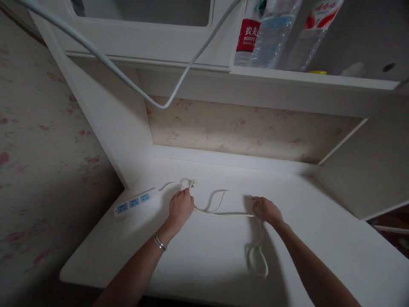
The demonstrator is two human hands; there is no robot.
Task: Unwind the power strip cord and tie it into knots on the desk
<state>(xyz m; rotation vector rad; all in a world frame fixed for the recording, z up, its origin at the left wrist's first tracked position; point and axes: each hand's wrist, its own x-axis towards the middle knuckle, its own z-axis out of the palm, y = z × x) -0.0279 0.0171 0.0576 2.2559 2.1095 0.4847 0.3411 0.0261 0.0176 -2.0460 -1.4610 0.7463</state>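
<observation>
A white power strip (136, 203) with blue socket faces lies at the left of the white desk. Its white cord (230, 214) runs from the strip's right end to my two hands. My left hand (182, 205) is closed on the cord close to the plug (193, 183), which sticks out past the fingers. Further right, my right hand (267, 209) pinches the cord between its fingertips. Between the hands the cord spans in two strands. A loop of it hangs below my right hand.
The white desktop (204, 260) spreads under both hands. Above it, a shelf (313, 79) holds several plastic bottles (275, 36). A thick grey-white cable (163, 105) droops across the upper view. Side panels (110, 115) stand left and right, with floral wallpaper (223, 128) behind.
</observation>
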